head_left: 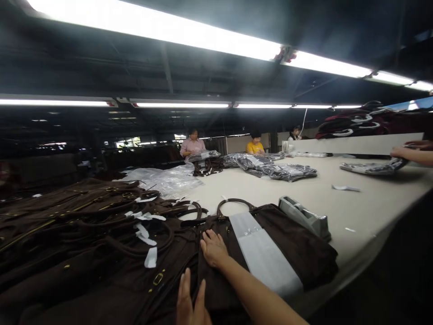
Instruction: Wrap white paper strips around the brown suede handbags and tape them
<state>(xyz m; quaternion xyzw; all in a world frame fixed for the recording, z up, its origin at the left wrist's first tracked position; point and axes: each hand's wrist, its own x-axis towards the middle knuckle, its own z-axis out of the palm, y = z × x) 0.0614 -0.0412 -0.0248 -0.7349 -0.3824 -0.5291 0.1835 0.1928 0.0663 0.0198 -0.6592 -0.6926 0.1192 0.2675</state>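
A dark brown fabric handbag [291,234] lies flat before me, its round handle sticking out at the far side. Around its middle runs a band of white paper [270,262], with clear tape near the top. My right hand [214,248] rests on the bag's left part, palm down with fingers stretched out. Lower down, my left hand [192,300] is held at the bag's left edge, thumb and fingers apart, partly cut off by the frame. Against the bag's far right side stands a grey tape dispenser [304,216].
More brown handbags [84,239] with white tags are heaped on the left. Behind them lie clear plastic bags [165,178]. Plastic-wrapped bags [270,167] sit farther along the pale table [358,216]. Several co-workers are around it; one's hands [414,153] touch a wrapped bag at right.
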